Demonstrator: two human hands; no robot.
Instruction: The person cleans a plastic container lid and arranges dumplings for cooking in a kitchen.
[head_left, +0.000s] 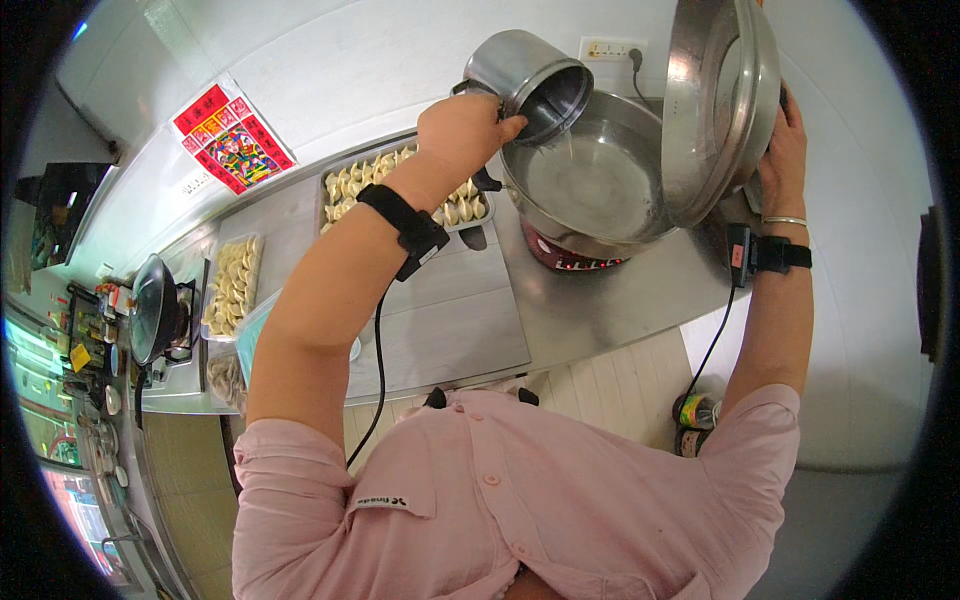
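My left hand (469, 133) grips a small stainless steel pot (517, 67) by its side and tilts it over a large steel pot (585, 238). A thin stream of water falls from its rim into the water (592, 176) in the large pot, which stands on an induction cooker (562, 255) with lit red lights. At the right, my right hand (786, 154) holds a big domed metal lid (757, 112) upright beside the large pot's rim. The fingers of my right hand are partly hidden behind the lid. Both wrists wear black straps with small devices.
A metal tray of dumplings (356, 180) lies left of the large pot, and a plastic box of dumplings (231, 285) is farther left. Beyond it, a lidded wok (152, 309) sits on a gas stove. A wall socket (613, 50) with a plugged cord is behind the pot. Bottles (696, 412) stand low at right.
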